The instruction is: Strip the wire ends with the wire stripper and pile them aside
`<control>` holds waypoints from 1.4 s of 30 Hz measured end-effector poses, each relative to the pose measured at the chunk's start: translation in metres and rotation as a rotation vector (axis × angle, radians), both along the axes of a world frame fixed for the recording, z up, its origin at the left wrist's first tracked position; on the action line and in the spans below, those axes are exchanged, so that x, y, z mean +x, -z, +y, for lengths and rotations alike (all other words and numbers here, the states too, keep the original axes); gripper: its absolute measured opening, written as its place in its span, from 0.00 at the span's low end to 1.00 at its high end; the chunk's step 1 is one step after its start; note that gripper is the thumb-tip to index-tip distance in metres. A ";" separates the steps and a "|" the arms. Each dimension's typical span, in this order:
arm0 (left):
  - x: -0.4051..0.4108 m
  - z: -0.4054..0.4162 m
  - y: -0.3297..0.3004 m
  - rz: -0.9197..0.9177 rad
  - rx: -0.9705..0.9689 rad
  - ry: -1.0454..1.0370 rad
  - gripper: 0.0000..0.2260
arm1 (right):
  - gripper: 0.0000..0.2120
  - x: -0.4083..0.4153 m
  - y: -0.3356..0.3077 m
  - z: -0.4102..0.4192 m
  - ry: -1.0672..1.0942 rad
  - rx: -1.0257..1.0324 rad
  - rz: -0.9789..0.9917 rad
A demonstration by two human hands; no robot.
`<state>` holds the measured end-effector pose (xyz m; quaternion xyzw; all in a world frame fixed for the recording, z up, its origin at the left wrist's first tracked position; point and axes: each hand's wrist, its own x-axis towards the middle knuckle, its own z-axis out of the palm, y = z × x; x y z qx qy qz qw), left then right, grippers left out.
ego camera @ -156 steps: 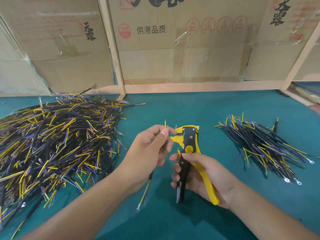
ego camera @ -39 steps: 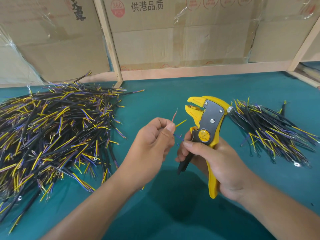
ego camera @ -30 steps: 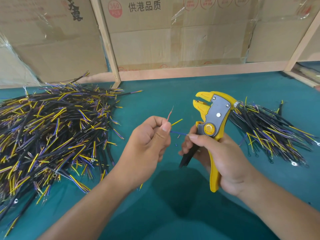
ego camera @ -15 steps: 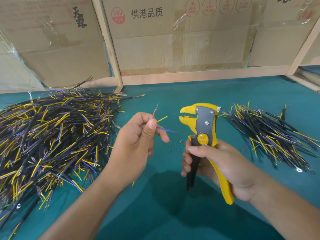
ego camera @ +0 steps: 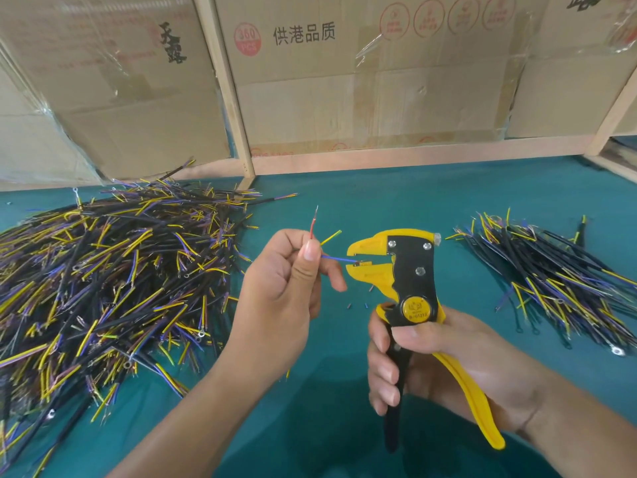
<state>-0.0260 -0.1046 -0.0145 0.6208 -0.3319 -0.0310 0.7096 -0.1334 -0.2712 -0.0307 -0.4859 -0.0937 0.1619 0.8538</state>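
A big heap of wires lies far left on the green table, a smaller pile to the right. Between them the right hand clenches the handles of the wire stripper, its beak pointing left. The left hand pinches a cable, its blue wire running level, left to right — its tip already sits between the open jaws, just right of the left fingertips. The red wire and yellow wire splay upward, clear of the tool. Squeezing comes next, I judge.
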 end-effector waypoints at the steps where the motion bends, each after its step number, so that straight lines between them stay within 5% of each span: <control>1: -0.001 -0.001 0.001 0.004 -0.002 -0.007 0.15 | 0.09 0.000 0.000 0.000 -0.001 0.004 -0.003; 29: -0.012 -0.007 0.002 0.032 -0.040 -0.040 0.10 | 0.16 -0.002 0.003 0.006 0.062 0.036 0.016; 42: -0.003 0.000 -0.008 0.438 -0.017 0.159 0.08 | 0.20 0.000 0.000 0.006 0.124 0.050 0.166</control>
